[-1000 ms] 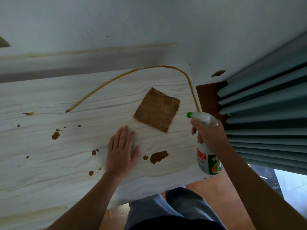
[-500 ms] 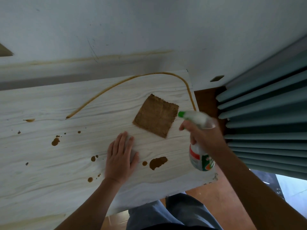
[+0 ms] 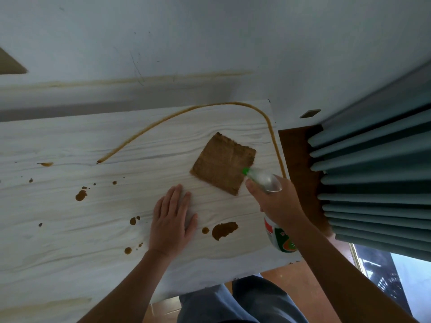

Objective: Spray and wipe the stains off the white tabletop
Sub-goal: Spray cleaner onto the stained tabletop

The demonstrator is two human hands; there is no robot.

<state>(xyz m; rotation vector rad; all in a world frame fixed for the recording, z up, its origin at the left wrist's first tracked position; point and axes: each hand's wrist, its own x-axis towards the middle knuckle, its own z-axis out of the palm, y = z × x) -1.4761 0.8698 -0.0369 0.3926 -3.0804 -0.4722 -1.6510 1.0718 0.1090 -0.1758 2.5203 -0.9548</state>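
The spraying step is in hand: the right hand (image 3: 278, 203) has a closed grip on the spray bottle (image 3: 281, 238), its nozzle over the brown cloth (image 3: 221, 163) on the desk (image 3: 70, 229). The left hand (image 3: 171, 222) lies flat and empty near the largest stain (image 3: 224, 230). Next, I judge, the nozzle must aim at the stains.

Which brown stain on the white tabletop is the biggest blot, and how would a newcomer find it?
Start at the white wood-grain tabletop's near edge, just right of the flat left hand. The large brown irregular blot lies there, below the square brown cloth. It dwarfs the small round drop beside it.
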